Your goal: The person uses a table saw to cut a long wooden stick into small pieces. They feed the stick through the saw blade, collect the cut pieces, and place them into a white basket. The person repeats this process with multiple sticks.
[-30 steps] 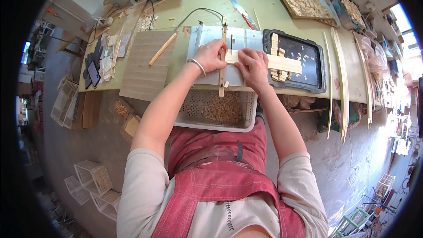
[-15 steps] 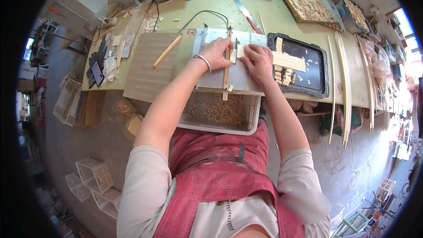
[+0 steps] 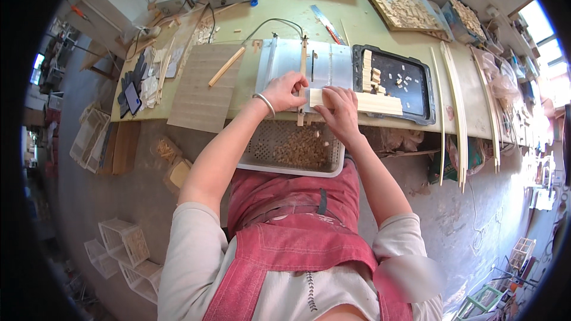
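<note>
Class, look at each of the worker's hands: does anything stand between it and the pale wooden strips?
For the right hand, nothing visible: it rests on the pale wooden strips. For the left hand, yes: the wooden bar on the metal plate runs between most of that hand and the strips' left end.

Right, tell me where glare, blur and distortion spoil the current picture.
In the head view: the window at upper right is blown out, the floor at right catches a pale sheen; a hazy patch blurs part of the right sleeve; the fisheye bends edges near its black rim; left hand and right hand look fairly clear.
</note>
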The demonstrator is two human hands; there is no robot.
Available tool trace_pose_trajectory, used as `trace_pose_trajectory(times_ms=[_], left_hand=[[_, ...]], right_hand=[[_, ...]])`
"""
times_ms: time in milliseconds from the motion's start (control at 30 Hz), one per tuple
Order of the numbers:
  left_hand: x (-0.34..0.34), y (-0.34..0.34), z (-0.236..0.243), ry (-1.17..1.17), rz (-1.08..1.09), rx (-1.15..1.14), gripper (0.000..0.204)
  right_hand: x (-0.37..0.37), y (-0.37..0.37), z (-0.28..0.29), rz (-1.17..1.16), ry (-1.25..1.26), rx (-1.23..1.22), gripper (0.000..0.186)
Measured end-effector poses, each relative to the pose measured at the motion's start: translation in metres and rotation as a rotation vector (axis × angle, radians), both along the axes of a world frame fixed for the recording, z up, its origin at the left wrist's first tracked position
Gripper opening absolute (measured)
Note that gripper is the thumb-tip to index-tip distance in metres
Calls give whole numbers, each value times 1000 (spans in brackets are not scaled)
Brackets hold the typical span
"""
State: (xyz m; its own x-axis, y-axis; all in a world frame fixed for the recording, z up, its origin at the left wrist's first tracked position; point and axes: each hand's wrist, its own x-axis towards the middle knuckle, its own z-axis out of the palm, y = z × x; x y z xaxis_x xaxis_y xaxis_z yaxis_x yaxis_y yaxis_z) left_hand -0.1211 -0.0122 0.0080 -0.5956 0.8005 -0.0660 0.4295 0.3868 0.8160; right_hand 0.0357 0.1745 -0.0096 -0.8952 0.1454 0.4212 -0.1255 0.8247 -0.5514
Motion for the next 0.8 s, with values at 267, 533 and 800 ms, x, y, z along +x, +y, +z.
trace_pose_trajectory(times_ms=[267,533,800], left_hand=[[5,3,2,96,13,-10,48],[3,3,-5,114,40,-3,47],[3,6,-3,126,58,25,45]], right_hand=[[-11,-8,-3,9,32,-7,45],[9,33,11,-5,-100,130,54],[4,39,6,16,-117,85,49]])
